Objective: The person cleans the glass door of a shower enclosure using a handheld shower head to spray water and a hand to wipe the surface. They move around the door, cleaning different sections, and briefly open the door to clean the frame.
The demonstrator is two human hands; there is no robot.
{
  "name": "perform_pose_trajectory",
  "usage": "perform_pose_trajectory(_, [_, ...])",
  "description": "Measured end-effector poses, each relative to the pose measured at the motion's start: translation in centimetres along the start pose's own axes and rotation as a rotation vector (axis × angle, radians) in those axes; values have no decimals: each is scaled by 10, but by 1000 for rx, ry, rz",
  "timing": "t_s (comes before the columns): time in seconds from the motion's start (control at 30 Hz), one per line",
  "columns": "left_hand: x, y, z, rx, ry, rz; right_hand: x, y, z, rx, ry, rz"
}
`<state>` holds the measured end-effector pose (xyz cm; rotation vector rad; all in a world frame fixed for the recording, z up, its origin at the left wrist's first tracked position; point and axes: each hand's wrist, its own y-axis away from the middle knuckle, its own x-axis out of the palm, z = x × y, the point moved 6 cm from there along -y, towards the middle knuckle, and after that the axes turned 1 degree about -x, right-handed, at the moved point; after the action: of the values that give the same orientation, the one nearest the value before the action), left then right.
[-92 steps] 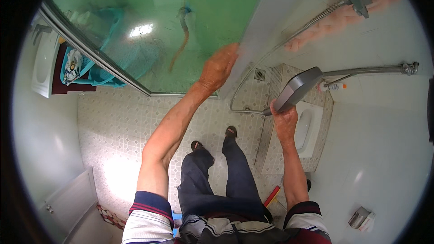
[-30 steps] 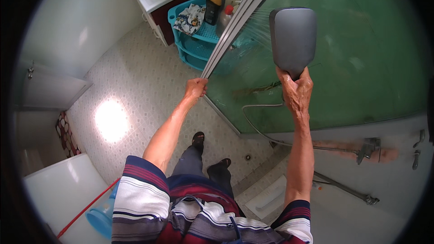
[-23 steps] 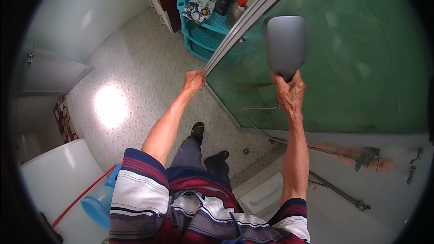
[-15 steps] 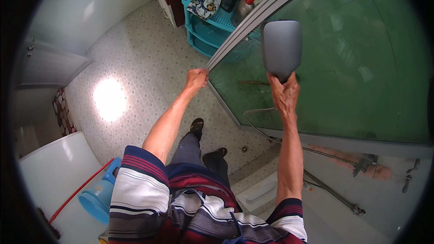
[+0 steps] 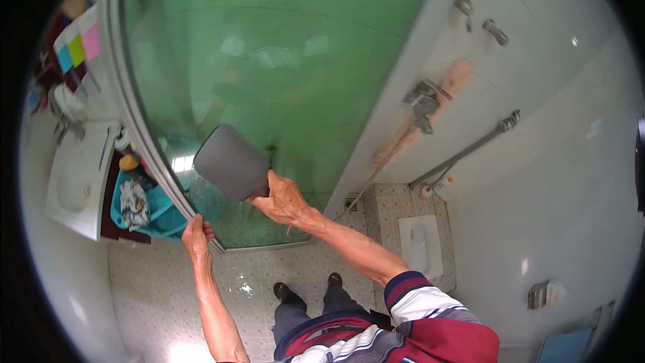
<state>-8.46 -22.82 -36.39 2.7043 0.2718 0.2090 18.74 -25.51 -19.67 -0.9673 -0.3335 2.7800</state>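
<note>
My right hand (image 5: pixel 285 200) is closed round the handle of a flat grey paddle-shaped tool (image 5: pixel 232 161) with a broad, rounded head. Its plain grey back is towards me, and its other face, against or close to the glass, is hidden. Behind it stretches the green-tinted glass panel (image 5: pixel 302 40) of a shower enclosure. Low on the left, my left hand (image 5: pixel 198 234) grips the metal frame (image 5: pixel 151 158) at the glass edge, with fingers curled round it.
Left of the frame stand a white washbasin (image 5: pixel 80 181) and a turquoise rack (image 5: pixel 164 218) with bottles and a patterned cloth. On the right wall are a shower mixer (image 5: pixel 424 102) with a hose and a grey pipe (image 5: pixel 463 151). A squat toilet (image 5: pixel 420 245) lies on a raised step.
My view has swung to the right, showing more glass and right wall. The grey tool has gone from upright to tilted left, lower on the glass. My left hand still holds the frame.
</note>
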Motion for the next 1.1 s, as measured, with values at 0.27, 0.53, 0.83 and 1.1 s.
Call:
perform_pose_trajectory(0.27, [136, 45, -70, 236, -86, 279, -158, 10, 14, 68, -182, -470])
perform_pose_trajectory(0.53, [211, 110, -67, 256, -211, 377, -194, 62, -48, 167, 20, -350])
perform_pose_trajectory(0.83, [296, 183, -162, 568, -295, 350, -213, 110, -119, 198, -27, -442])
perform_pose_trajectory(1.1, [425, 263, -261, 975, -398, 441, -256, 150, -154, 244, -75, -420])
